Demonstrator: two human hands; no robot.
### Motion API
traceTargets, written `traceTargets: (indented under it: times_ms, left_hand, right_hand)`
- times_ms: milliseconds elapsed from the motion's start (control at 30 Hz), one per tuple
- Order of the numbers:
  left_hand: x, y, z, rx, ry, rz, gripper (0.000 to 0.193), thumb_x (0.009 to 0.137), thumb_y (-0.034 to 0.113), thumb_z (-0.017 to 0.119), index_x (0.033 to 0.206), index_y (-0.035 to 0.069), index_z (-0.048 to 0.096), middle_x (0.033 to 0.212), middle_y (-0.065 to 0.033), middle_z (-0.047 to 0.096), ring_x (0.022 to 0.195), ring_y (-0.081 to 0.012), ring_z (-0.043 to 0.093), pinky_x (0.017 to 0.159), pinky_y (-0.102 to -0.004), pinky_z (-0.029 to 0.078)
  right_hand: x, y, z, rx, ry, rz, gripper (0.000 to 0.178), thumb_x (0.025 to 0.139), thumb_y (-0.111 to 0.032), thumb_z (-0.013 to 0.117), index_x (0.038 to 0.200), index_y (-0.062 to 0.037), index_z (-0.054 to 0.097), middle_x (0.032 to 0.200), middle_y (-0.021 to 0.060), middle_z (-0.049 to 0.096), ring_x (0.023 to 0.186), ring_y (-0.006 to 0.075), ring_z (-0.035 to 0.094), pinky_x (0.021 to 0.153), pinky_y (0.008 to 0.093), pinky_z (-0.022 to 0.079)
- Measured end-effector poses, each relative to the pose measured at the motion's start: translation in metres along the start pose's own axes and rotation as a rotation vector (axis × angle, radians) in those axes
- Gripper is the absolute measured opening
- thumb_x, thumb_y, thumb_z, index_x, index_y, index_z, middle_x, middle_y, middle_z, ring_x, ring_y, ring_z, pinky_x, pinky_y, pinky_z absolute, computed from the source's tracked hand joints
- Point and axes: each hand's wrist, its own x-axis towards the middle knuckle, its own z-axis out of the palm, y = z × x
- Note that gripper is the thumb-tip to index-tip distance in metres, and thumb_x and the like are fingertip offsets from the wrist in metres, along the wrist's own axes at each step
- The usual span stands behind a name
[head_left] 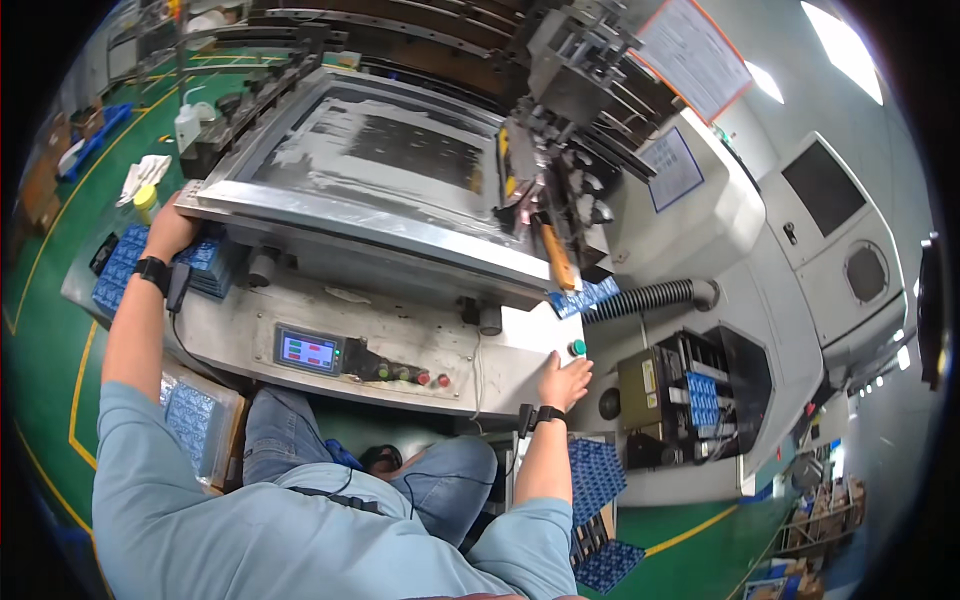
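My left hand is at the left front corner of a metal-edged printing screen frame, against its edge. Its fingers are mostly hidden there, so their grip does not show. Beside that hand lie stacks of blue patterned panels. My right hand rests at the right end of the machine's pale front, holding nothing, its fingers stretched out just below a green push button. Grey-white paste is smeared over the screen mesh. A spatula with a wooden handle leans at the frame's right side.
A small lit control screen and a row of knobs sit on the front panel. A black ribbed hose runs to a white machine at right. Blue panels lie low beside my right arm. A yellow-lidded jar stands at far left.
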Motion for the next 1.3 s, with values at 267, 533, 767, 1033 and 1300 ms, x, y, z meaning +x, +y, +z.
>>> traceTargets:
  times_ms: [267, 533, 767, 1033, 1300]
  left_hand:
    - [0.0, -0.01, -0.011, -0.068, -0.093, -0.18, 0.035, 0.091, 0.026, 0.059, 0.121, 0.008, 0.062, 0.124, -0.018, 0.061, 0.115, -0.0385, 0.057, 0.095, -0.0413, 0.047]
    - [0.007, -0.002, -0.012, -0.079, -0.071, -0.19, 0.038, 0.092, 0.028, 0.057, 0.125, 0.009, 0.059, 0.124, -0.0185, 0.06, 0.116, -0.0398, 0.056, 0.095, -0.0424, 0.047]
    - [0.004, -0.014, -0.006, -0.09, -0.076, -0.184, 0.039, 0.092, 0.028, 0.057, 0.127, 0.011, 0.057, 0.126, -0.0195, 0.059, 0.118, -0.0405, 0.054, 0.096, -0.0425, 0.047]
    - [0.009, -0.052, 0.02, -0.196, -0.073, -0.076, 0.035, 0.093, 0.025, 0.056, 0.121, 0.004, 0.06, 0.124, -0.019, 0.062, 0.117, -0.0373, 0.058, 0.097, -0.0405, 0.046]
    - [0.025, -0.12, 0.041, -0.148, -0.186, -0.002, 0.035, 0.098, 0.026, 0.052, 0.122, 0.003, 0.061, 0.124, -0.0171, 0.064, 0.118, -0.0331, 0.058, 0.1, -0.0374, 0.044]
  right_hand:
    - [0.012, -0.044, -0.148, 1.726, -0.743, 0.266, 0.042, 0.101, -0.031, 0.054, 0.128, 0.0016, 0.052, 0.109, 0.0131, 0.065, 0.097, 0.026, 0.063, 0.084, 0.0409, 0.052]
    - [0.025, -0.089, -0.192, 1.889, -0.722, 0.386, 0.022, 0.102, -0.025, 0.053, 0.097, -0.0037, 0.057, 0.085, 0.0079, 0.061, 0.074, 0.0199, 0.062, 0.066, 0.0333, 0.051]
    - [0.026, -0.092, -0.192, 1.868, -0.662, 0.389, 0.02, 0.099, -0.024, 0.057, 0.092, -0.0063, 0.057, 0.079, 0.0035, 0.056, 0.072, 0.0182, 0.058, 0.065, 0.0326, 0.049]
    - [-0.008, -0.024, -0.216, 1.904, -0.454, 0.376, 0.015, 0.1, -0.019, 0.055, 0.092, -0.0063, 0.055, 0.076, 0.0025, 0.055, 0.067, 0.016, 0.058, 0.06, 0.0298, 0.048]
    - [-0.059, 0.036, -0.271, 1.729, -0.117, 0.271, 0.011, 0.102, -0.016, 0.053, 0.1, -0.0046, 0.054, 0.073, 0.0036, 0.056, 0.06, 0.0154, 0.059, 0.056, 0.0304, 0.05]
